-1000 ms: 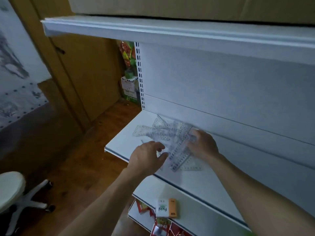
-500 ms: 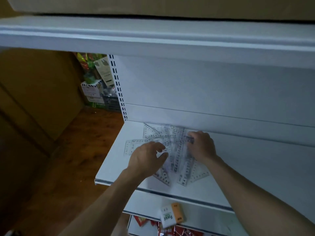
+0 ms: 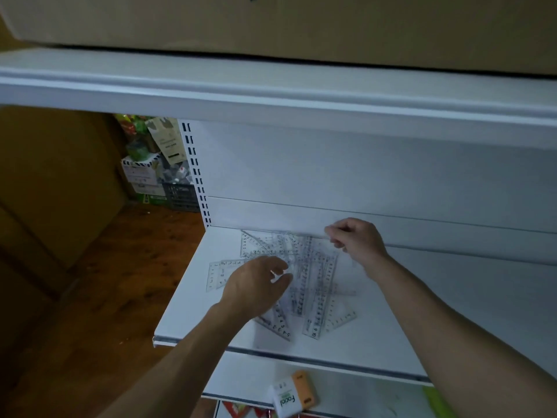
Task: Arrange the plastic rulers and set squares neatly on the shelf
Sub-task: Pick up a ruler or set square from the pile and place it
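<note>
Dim light is falling across a white shelf (image 3: pixel 193 312) and its pale back panel (image 3: pixel 361 170), with a slotted upright (image 3: pixel 196 176) running down the left edge. A dark wooden floor (image 3: pixel 120 282) is stretching leftward toward a brown wall (image 3: pixel 54 176), where stacked boxes and crates (image 3: pixel 156 176) are standing.

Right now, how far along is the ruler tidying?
Nothing looks done: the clear plastic rulers and set squares lie crisscrossed in one heap on the white metal shelf. In hand: the right hand seems to pinch one piece at the back; the left hand reaches over the heap. Left: all sorting.
</note>
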Available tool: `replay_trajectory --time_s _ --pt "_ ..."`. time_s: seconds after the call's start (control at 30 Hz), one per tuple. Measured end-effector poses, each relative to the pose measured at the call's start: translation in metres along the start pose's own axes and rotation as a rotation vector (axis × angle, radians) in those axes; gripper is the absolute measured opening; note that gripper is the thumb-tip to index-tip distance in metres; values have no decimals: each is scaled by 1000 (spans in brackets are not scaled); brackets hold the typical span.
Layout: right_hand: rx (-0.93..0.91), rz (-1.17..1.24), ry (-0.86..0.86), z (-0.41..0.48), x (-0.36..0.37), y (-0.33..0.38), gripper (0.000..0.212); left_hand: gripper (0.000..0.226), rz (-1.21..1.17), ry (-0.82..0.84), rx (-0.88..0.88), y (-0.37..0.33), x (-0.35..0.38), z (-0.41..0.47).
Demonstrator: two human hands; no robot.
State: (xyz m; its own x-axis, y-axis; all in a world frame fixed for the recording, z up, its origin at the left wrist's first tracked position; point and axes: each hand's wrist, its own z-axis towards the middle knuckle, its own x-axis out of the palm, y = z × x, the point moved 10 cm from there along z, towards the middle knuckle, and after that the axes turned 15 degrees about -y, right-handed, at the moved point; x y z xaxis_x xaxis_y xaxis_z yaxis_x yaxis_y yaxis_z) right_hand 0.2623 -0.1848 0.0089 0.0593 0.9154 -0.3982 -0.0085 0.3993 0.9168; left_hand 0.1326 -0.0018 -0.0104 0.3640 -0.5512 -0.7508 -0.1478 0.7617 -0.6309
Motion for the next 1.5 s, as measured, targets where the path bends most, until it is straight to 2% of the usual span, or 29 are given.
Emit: replay_trajectory --time_s 0.2,0.3,0.37,0.53,0.67,0.73,0.83,0.9,1.0,1.13,1.3,1.4,1.5 --pt "199 346 98 -18 15 10 9 30 -235 65 -143 -15 10 5" --pt "210 435 149 -31 27 15 10 30 -512 83 -279 -21 16 6" --pt "184 455 184 -37 32 20 8 20 -654 68 -347 -24 16 5" --pt "80 285 145 -40 27 23 9 10 -644 -59 -362 -11 1 8" --pt "109 277 215 -48 34 20 12 11 -534 -140 -318 4 -10 12" --pt "121 295 227 -52 36 20 10 16 -462 -170 -281 7 -15 12" --pt "142 381 208 -55 35 20 13 34 -383 -151 -282 12 -15 10" --pt "149 445 199 -58 34 20 18 43 -550 -85 -383 16 -5 6" --pt "112 439 168 -64 29 17 14 40 -819 42 -476 2 10 0" --pt "52 318 115 -74 15 7 17 18 -878 8 -434 -15 16 4" --pt "92 279 -49 -79 -30 -20 9 16 -902 65 -395 -35 40 1" --pt "160 294 -162 -79 -67 -35 20 17 -796 184 -220 -65 56 -7" --pt "174 272 -181 -83 -102 -37 27 17 -677 315 -42 -101 74 -22"
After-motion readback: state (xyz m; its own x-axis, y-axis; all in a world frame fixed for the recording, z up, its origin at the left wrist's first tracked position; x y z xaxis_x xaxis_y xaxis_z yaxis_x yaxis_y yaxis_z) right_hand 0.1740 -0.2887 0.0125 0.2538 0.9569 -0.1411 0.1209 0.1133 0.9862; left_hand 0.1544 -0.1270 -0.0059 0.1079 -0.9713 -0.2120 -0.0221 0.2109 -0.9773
